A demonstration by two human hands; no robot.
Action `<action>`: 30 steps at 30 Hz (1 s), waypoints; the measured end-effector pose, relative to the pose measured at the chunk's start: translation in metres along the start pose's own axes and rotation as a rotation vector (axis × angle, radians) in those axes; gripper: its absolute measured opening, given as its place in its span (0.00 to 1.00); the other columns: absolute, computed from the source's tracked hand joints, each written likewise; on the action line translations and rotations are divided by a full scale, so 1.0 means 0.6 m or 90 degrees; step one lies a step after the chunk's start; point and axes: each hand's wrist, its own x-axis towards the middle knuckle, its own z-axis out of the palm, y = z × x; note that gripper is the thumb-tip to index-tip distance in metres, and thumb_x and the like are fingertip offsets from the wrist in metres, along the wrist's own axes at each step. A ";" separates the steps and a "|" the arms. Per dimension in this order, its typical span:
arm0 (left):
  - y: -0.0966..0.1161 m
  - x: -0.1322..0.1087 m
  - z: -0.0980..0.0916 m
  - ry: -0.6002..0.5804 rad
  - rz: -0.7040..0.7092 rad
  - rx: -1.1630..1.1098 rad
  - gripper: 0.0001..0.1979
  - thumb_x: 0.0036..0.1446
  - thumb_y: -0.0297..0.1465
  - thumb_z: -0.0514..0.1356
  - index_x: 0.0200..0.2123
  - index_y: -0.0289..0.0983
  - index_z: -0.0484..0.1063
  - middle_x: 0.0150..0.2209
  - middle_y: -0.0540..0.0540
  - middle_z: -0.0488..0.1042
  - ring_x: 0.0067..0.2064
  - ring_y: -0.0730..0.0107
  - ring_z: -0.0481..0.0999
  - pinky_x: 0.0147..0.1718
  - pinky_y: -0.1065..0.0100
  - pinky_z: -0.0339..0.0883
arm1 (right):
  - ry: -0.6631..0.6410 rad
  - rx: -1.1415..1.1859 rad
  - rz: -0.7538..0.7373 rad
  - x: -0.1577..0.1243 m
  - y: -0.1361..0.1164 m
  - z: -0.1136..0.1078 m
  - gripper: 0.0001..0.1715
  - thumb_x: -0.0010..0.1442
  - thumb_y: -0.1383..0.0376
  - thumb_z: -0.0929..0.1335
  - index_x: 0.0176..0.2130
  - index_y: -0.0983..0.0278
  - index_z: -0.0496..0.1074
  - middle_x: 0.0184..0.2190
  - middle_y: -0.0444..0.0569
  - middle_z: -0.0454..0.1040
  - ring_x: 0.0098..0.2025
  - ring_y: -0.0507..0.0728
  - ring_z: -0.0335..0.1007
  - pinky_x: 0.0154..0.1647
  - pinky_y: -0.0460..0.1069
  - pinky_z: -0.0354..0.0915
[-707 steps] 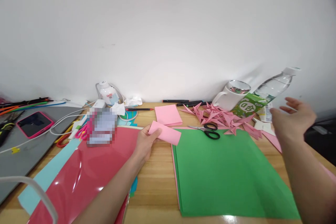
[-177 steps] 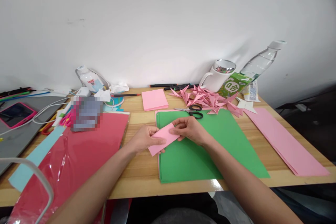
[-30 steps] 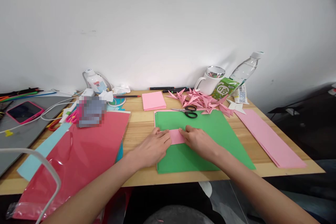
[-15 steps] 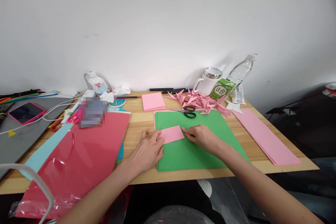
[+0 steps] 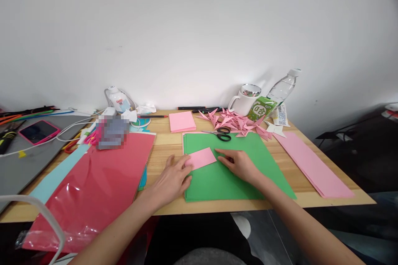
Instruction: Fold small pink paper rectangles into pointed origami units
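A small folded pink paper (image 5: 202, 157) lies flat on a stack of green sheets (image 5: 236, 174) at the table's front. My left hand (image 5: 172, 178) rests flat at its left end, fingertips touching the paper, fingers stretched out. My right hand (image 5: 238, 162) lies just right of the paper on the green sheet, fingers extended and pointing left, its index tip close to the paper's right edge. Neither hand holds anything.
Black scissors (image 5: 222, 134), a pink pad (image 5: 182, 121) and several folded pink pieces (image 5: 236, 121) lie behind the green stack. A white mug (image 5: 245, 98), a green carton (image 5: 259, 109) and a bottle (image 5: 281, 89) stand at the back. Pink strips (image 5: 312, 164) lie right, red sheets (image 5: 93, 186) left.
One second ago both hands pressed down on the pink paper. They have since drawn apart, leaving it uncovered on the green sheet; my right hand slid off to the right.
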 end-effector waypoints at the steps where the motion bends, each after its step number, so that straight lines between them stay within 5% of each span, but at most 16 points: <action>1: 0.001 -0.001 0.000 -0.002 -0.004 -0.005 0.13 0.59 0.26 0.49 0.45 0.37 0.67 0.53 0.36 0.65 0.55 0.60 0.66 0.54 0.46 0.52 | 0.000 -0.008 -0.006 0.000 0.000 0.001 0.24 0.59 0.57 0.62 0.49 0.67 0.73 0.19 0.46 0.71 0.20 0.52 0.61 0.23 0.45 0.54; 14: 0.017 -0.008 0.019 0.006 -0.065 -0.058 0.10 0.59 0.29 0.52 0.44 0.37 0.67 0.62 0.37 0.56 0.64 0.55 0.50 0.59 0.47 0.47 | -0.025 -0.083 -0.060 0.000 -0.009 0.010 0.21 0.60 0.65 0.61 0.51 0.64 0.70 0.30 0.49 0.71 0.25 0.53 0.66 0.28 0.46 0.59; 19: 0.021 0.000 0.025 0.054 -0.083 -0.033 0.14 0.56 0.31 0.56 0.47 0.37 0.65 0.58 0.36 0.62 0.60 0.52 0.58 0.56 0.48 0.55 | -0.020 0.076 -0.075 0.021 -0.019 0.011 0.19 0.57 0.69 0.60 0.45 0.64 0.74 0.34 0.51 0.71 0.32 0.55 0.69 0.33 0.48 0.63; 23: 0.023 0.016 0.031 0.148 -0.144 -0.043 0.20 0.51 0.29 0.62 0.48 0.35 0.65 0.50 0.36 0.69 0.53 0.53 0.67 0.50 0.53 0.64 | 0.037 0.318 0.016 0.053 -0.026 0.028 0.15 0.54 0.63 0.64 0.39 0.66 0.76 0.33 0.52 0.73 0.29 0.56 0.68 0.27 0.48 0.64; 30: 0.013 0.047 0.030 0.251 -0.230 -0.114 0.05 0.54 0.30 0.59 0.36 0.37 0.70 0.35 0.46 0.74 0.38 0.63 0.72 0.36 0.62 0.69 | 0.114 0.425 0.068 0.088 -0.043 0.064 0.24 0.59 0.53 0.60 0.42 0.68 0.72 0.34 0.54 0.75 0.33 0.58 0.71 0.25 0.49 0.69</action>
